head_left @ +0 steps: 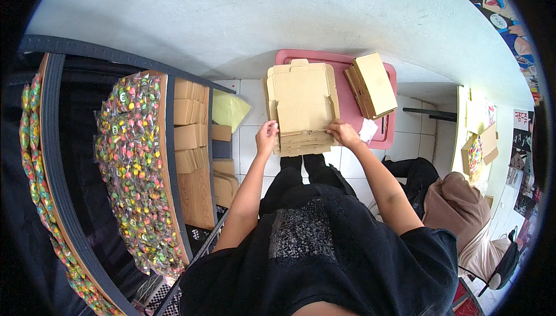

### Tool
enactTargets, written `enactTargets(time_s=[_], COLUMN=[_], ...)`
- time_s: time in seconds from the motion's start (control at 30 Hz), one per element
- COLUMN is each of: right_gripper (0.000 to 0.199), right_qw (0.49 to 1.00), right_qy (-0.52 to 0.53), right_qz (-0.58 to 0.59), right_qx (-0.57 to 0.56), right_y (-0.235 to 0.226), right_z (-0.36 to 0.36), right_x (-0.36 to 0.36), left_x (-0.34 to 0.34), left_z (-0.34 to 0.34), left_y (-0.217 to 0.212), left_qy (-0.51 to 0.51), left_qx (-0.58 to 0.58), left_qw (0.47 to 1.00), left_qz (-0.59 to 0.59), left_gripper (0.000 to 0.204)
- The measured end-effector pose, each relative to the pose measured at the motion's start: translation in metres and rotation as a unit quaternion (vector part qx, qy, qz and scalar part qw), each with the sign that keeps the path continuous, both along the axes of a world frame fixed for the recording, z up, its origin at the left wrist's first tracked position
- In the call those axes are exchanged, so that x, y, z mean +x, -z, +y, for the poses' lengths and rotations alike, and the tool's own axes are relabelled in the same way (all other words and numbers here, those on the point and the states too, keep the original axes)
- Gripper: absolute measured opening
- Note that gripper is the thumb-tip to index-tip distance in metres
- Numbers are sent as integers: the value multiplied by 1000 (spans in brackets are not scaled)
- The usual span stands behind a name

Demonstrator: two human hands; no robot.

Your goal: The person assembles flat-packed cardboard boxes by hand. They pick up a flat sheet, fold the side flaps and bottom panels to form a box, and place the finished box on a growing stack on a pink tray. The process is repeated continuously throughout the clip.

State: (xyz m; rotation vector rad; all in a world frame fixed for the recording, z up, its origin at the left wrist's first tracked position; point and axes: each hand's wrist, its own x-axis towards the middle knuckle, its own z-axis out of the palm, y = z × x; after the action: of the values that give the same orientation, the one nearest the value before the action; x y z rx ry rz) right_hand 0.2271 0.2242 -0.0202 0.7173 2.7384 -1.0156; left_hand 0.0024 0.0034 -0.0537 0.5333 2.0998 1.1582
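Holding a flat, unfolded cardboard box blank (301,100) at its near edge, above a small stack of like blanks (305,142) on the person's lap.

The left hand (266,136) was closed on the blank's lower left corner and the right hand (343,133) pinched its lower right corner, thumbs uppermost. The blank looked light and thin: stiff enough across its panels to stay flat, but prone to bending along its scored creases and loose flaps, so the two-corner grip near a fold line seemed the sound place to take it. Beyond it a pink tray (346,97) on the white tiled floor (246,136) bore a pile of folded boxes (372,84). Shelves (191,136) to the left carried more cardboard and bags of coloured sweets (134,165).
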Motion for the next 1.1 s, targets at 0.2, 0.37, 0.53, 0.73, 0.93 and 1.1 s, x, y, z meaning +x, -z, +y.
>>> enactTargets(time_s=[0.2,0.37,0.53,0.73,0.93,1.1], right_gripper=[17,31,92,63,28,29], right_qw=[998,996,980,959,958,920], right_qy=[29,34,127,243,261,332], right_qz=[21,58,123,98,106,50], right_qx=[-53,-63,-89,-113,-49,-202], right_y=[-9,2,-4,31,17,-8], right_z=[-13,-18,-25,-11,-18,-26], right_x=[-9,-4,-13,-26,-56,-65], left_x=[43,51,42,36,36,12], left_z=[32,44,34,47,63,59], left_y=[2,-20,-20,-29,-4,-8], left_qy=[-129,-223,-181,-252,-362,-398], left_qx=[128,89,14,-1,30,60], left_qw=[983,966,973,964,910,898], left_qz=[-24,-94,140,82,201,178], left_gripper=[45,46,37,29,30,24])
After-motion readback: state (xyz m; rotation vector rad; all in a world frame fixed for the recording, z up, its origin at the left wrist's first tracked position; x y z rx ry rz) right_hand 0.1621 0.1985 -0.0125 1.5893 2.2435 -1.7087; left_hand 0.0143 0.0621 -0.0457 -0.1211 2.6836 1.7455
